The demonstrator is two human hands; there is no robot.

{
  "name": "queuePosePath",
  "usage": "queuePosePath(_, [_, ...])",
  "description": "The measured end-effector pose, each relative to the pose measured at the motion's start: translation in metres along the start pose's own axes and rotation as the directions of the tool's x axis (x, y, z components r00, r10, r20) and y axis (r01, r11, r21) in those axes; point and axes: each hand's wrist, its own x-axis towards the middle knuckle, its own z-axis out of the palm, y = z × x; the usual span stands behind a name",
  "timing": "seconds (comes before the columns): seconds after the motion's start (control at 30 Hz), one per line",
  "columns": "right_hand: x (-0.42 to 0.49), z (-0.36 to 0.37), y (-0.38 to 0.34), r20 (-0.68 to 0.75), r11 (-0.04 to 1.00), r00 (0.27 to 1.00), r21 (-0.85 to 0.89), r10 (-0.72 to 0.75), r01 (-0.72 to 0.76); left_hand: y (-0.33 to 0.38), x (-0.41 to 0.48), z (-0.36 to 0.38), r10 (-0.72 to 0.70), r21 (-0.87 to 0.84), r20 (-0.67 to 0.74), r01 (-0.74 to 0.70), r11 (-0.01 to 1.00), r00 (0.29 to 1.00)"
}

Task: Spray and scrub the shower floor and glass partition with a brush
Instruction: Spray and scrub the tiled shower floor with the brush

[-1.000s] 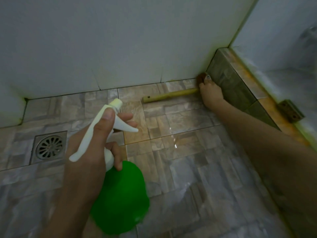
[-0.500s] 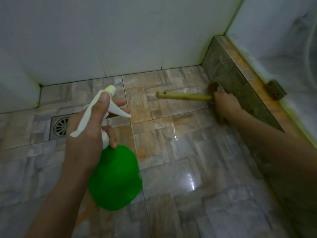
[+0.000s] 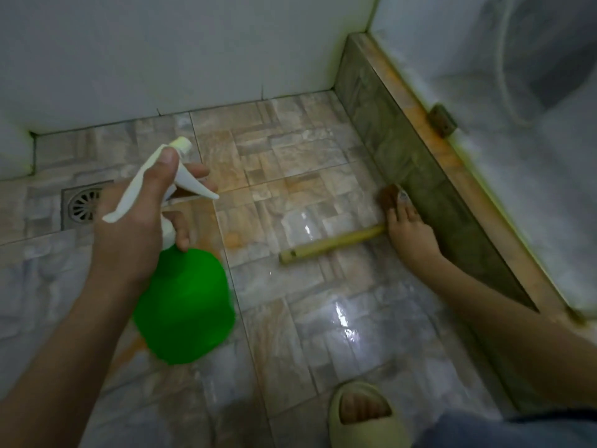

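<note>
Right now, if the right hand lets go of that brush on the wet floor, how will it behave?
The brush looks stiff: its wooden handle runs straight. The round handle may roll a little, and the floor glistens wet, so it could slide.

Brush (image 3: 332, 242) now nearer along the curb (image 3: 420, 169).

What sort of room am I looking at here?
Most likely a shower stall: wet tiled floor, a floor drain by the wall, and a tiled curb edging it.
</note>
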Motion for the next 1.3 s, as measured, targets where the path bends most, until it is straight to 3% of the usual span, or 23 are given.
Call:
queuePosePath(0.13, [-0.057, 0.033, 0.008, 0.106, 1.000, 0.994, -0.019, -0.013, 0.016, 0.000, -0.018, 0.006, -0.024, 0.049, 0.011, 0.024, 0.999, 1.000])
queuePosePath(0.3, [0.023, -0.015, -0.005, 0.002, 0.999, 0.999, 0.028, -0.042, 0.042, 0.000, -0.036, 0.018, -0.023, 0.086, 0.046, 0.019, 0.996, 0.999])
queuePosePath(0.4, [-0.029, -0.013, 0.019, -0.094, 0.979, 0.994, 0.192, -0.048, 0.066, 0.000, -0.043, 0.014, -0.005, 0.052, 0.060, 0.002, 0.999, 0.998])
queuePosePath(0.47, [-0.069, 0.011, 0.035, -0.125, 0.971, 0.985, 0.193, -0.121, 0.143, 0.001, -0.047, 0.009, 0.005, 0.035, 0.072, -0.008, 0.999, 0.997])
queuePosePath(0.53, [-0.069, 0.024, 0.046, -0.052, 0.973, 0.991, 0.189, -0.124, 0.131, 0.000, -0.049, 0.009, 0.008, 0.046, 0.072, -0.011, 0.999, 0.997])
queuePosePath(0.7, [-0.054, 0.025, 0.037, -0.066, 0.971, 0.989, 0.188, -0.135, 0.145, -0.001, -0.057, 0.020, 0.054, 0.150, 0.106, -0.070, 0.986, 0.993])
queuePosePath(0.77, [-0.070, 0.025, 0.026, -0.130, 0.954, 0.988, 0.279, -0.078, 0.113, 0.002, -0.058, 0.022, 0.059, 0.144, 0.087, -0.071, 0.987, 0.994])
queuePosePath(0.8, [-0.082, 0.020, 0.015, -0.190, 0.912, 0.982, 0.405, 0.018, 0.062, 0.003, -0.058, 0.023, 0.054, 0.142, 0.080, -0.065, 0.988, 0.995])
queuePosePath(0.83, [-0.096, 0.012, 0.001, -0.216, 0.801, 0.960, 0.599, 0.181, -0.016, 0.004, -0.059, 0.024, 0.050, 0.140, 0.076, -0.061, 0.988, 0.996])
queuePosePath(0.87, [-0.110, 0.004, -0.016, -0.172, 0.606, 0.919, 0.791, 0.354, -0.085, 0.006, -0.059, 0.026, 0.049, 0.138, 0.074, -0.059, 0.989, 0.996])
queuePosePath(0.93, [-0.131, -0.003, -0.051, 0.086, 0.089, 0.823, 0.983, 0.562, -0.164, 0.007, -0.061, 0.029, 0.057, 0.150, 0.092, -0.070, 0.986, 0.994])
queuePosePath(1.0, [-0.133, -0.010, -0.082, 0.432, -0.401, 0.767, 0.882, 0.475, -0.248, 0.009, -0.063, 0.031, 0.063, 0.169, 0.132, -0.086, 0.982, 0.989])
queuePosePath(1.03, [-0.126, -0.014, -0.092, 0.546, -0.552, 0.748, 0.781, 0.377, -0.291, 0.009, -0.064, 0.031, 0.063, 0.175, 0.142, -0.088, 0.981, 0.988])
queuePosePath(1.07, [-0.117, -0.021, -0.098, 0.618, -0.629, 0.726, 0.702, 0.303, -0.335, 0.010, -0.065, 0.030, 0.063, 0.177, 0.144, -0.089, 0.980, 0.988])
queuePosePath(1.13, [-0.094, -0.029, -0.103, 0.707, -0.686, 0.672, 0.603, 0.222, -0.407, 0.011, -0.065, 0.028, 0.060, 0.158, 0.136, -0.082, 0.984, 0.989])
queuePosePath(1.3, [-0.059, -0.045, -0.102, 0.772, -0.698, 0.621, 0.520, 0.137, -0.492, 0.013, -0.067, 0.026, 0.060, 0.121, 0.095, -0.071, 0.990, 0.994])
